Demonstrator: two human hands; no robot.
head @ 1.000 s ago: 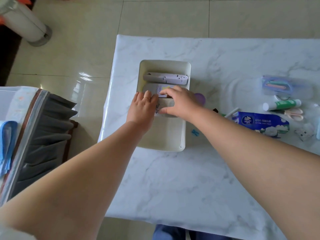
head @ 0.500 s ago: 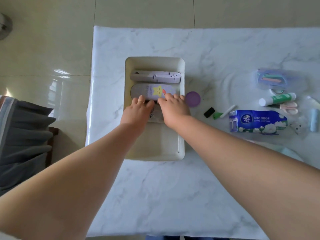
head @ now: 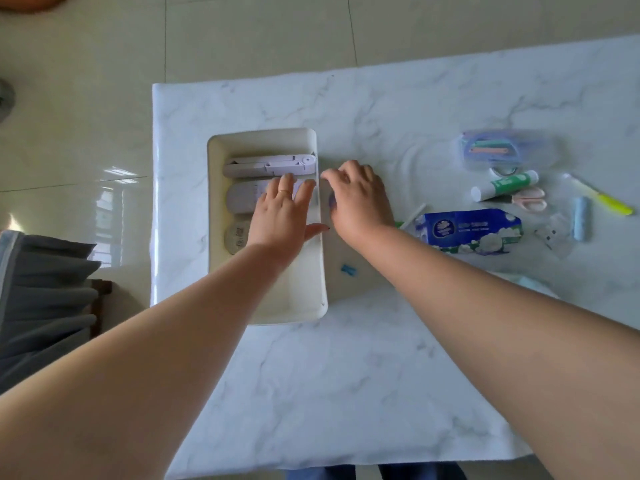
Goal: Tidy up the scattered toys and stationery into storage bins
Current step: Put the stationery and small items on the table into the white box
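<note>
The right hand (head: pixel 358 199) curled over a mostly hidden purple disc (head: pixel 331 201) just right of the white bin (head: pixel 320 271); grasp unclear. The left hand (head: pixel 282 216), fingers spread flat, covered part of three items in the bin at frame centre.

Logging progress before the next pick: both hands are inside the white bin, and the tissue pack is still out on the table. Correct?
Not quite. In the head view only the left hand is inside the white bin, resting on the items there. The right hand is outside it, on the table beside the bin's right wall. The tissue pack is indeed out on the table.
</note>
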